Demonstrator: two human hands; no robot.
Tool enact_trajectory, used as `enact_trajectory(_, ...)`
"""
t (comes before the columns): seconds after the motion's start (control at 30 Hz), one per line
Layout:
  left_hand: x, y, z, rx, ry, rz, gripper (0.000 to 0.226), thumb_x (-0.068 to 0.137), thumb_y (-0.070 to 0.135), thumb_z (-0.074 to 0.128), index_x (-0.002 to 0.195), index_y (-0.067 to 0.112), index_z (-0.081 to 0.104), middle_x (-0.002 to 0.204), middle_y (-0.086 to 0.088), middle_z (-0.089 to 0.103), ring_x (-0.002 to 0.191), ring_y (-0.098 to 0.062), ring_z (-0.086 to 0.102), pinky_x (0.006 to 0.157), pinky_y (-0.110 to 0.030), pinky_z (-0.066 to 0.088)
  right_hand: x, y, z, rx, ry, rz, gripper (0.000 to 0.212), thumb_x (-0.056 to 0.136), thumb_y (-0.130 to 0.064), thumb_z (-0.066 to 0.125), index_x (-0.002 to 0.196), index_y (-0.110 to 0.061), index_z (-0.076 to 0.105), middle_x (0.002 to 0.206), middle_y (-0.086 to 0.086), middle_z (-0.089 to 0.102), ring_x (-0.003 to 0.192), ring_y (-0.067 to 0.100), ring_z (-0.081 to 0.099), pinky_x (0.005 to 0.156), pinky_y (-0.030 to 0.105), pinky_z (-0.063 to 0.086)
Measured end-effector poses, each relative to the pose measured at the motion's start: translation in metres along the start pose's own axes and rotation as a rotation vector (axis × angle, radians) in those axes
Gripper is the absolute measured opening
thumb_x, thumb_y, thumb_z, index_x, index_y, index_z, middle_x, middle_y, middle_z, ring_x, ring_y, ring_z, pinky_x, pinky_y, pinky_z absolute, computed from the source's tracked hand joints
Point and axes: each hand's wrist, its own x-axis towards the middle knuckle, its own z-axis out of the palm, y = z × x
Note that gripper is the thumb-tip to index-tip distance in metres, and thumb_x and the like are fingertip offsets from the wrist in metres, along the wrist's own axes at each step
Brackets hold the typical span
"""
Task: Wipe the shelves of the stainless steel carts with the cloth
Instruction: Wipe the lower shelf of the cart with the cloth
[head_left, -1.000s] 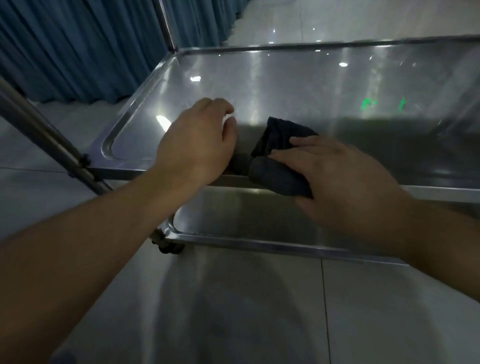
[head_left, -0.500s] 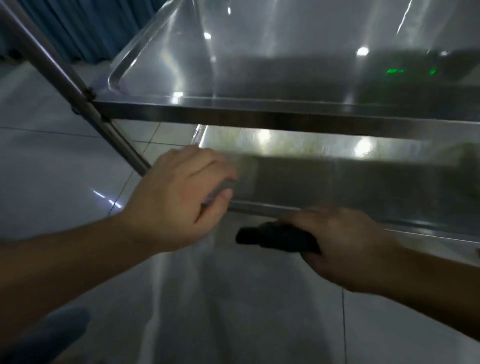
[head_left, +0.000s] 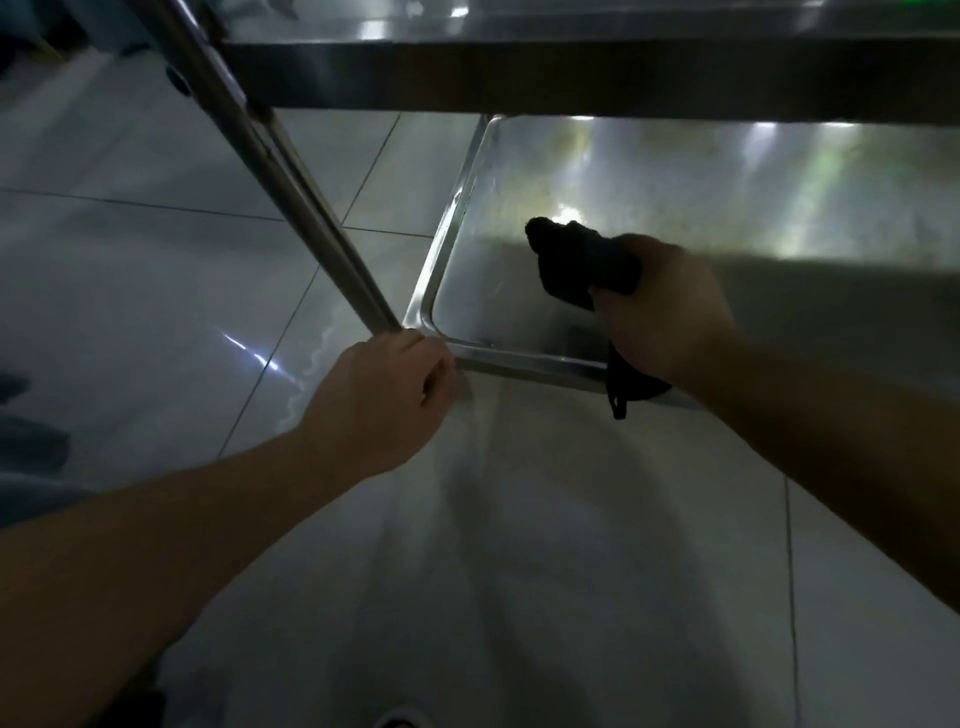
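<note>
The view had dropped from the top shelf (head_left: 597, 78) to the lower shelf (head_left: 727, 208), so wiping there looked about to begin. The left hand (head_left: 384, 400), fingers curled, gripped the shelf's 7 o'clock corner by the post (head_left: 291, 171). The right hand (head_left: 660, 306) clutched the cloth (head_left: 576, 265) over the shelf's left end.

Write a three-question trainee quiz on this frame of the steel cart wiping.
1. True or false: the right hand grips the dark crumpled cloth over the lower stainless steel shelf.
2. The left hand is at: A) the shelf's near left corner, B) the upper steel shelf, C) the white tiled floor.
3. Fill in: a slanted steel ___ meets that corner.

Key: 1 true; 2 A; 3 leg.
</note>
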Motion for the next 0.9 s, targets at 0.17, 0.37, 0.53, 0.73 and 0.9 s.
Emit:
enact_trajectory(0.17, -0.010, -0.039, 0.010, -0.057, -0.021, -0.330, 0.030, 0.101, 0.043, 0.050, 0.108, 0.026, 0.073, 0.096, 0.008, 0.066, 0.085, -0.014, 0.060, 0.070, -0.031, 0.044, 0.031, -0.030, 0.048, -0.023, 0.022, -0.015, 0.019, 0.096, -0.030, 0.050, 0.109, -0.032, 0.063, 0.076, -0.016, 0.056, 0.068, 0.005, 0.056, 0.056, 0.025, 0.041)
enact_trajectory(0.37, 0.001, -0.058, 0.010, -0.344, 0.153, -0.622, 0.042, 0.089, 0.065, 0.065, 0.105, 0.028, 0.054, 0.103, 0.008, 0.063, 0.091, -0.011, 0.063, 0.068, -0.033, 0.051, 0.067, -0.073, 0.107, -0.059, 0.074, -0.026, 0.023, 0.096, -0.034, 0.052, 0.116, -0.027, 0.060, 0.081, -0.013, 0.060, 0.077, 0.017, 0.064, 0.066, 0.033, 0.051)
enact_trajectory(0.53, 0.026, -0.053, 0.001, -0.728, 0.353, -0.535, 0.027, 0.093, 0.044, 0.073, 0.108, 0.029, 0.056, 0.104, 0.009, 0.064, 0.097, -0.004, 0.064, 0.082, -0.023, 0.056, 0.071, -0.076, 0.158, -0.192, -0.292, -0.221, 0.054, 0.104, -0.057, 0.034, 0.147, -0.031, 0.053, 0.151, 0.003, 0.055, 0.143, 0.033, 0.045, 0.119, 0.052, 0.034)
enact_trajectory(0.73, 0.054, -0.042, 0.005, -1.164, 0.458, -0.625, 0.014, 0.094, 0.027, 0.074, 0.095, 0.019, 0.064, 0.080, 0.008, 0.068, 0.082, -0.009, 0.069, 0.080, -0.025, 0.057, 0.033, -0.045, 0.161, -0.426, -0.386, -0.499, 0.055, 0.110, -0.046, 0.020, 0.163, -0.030, 0.025, 0.171, -0.003, 0.022, 0.160, 0.027, 0.005, 0.127, 0.049, 0.003)
enact_trajectory(0.9, 0.059, -0.040, 0.008, -1.138, 0.498, -0.647, 0.016, 0.094, 0.024, 0.072, 0.084, 0.022, 0.061, 0.066, 0.004, 0.066, 0.070, -0.013, 0.068, 0.073, -0.023, 0.058, -0.003, 0.016, 0.099, -0.655, -0.310, -0.313, 0.070, 0.106, -0.051, 0.004, 0.163, -0.019, 0.029, 0.172, 0.004, 0.021, 0.160, 0.030, 0.006, 0.129, 0.050, 0.005)
